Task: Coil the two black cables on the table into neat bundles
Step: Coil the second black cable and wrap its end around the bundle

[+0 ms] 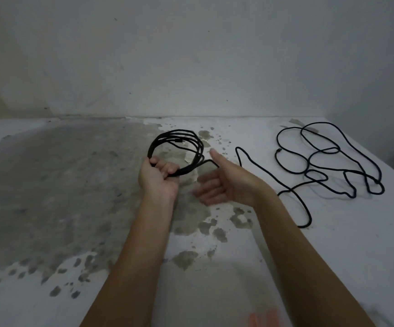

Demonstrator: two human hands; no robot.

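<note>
- the left hand (159,177) is closed in a fist around the near side of a coiled black cable (176,149), several loops stacked together and rising up and away beyond the knuckles.
- the right hand (224,185) is open, palm turned toward the left hand, fingers (205,194) spread and blurred, thumb up; it grips nothing.
- a short tail of the coiled cable runs from below the left fingers toward the right thumb; whether it touches the thumb i cannot tell.
- the loose black cable (328,161) sprawls in tangled loops on the white table (333,256), well out past the back of the right hand, with one strand trailing near that wrist.
- judged step: the first bundle looks nearly wound, with only the last tail left to gather.
- the next move likely calls for the right fingers to pinch that tail and lay or wrap it onto the loops while the left fist keeps them together.
- after that the bundle wants setting down, and the second cable wants its end found before coiling.
</note>
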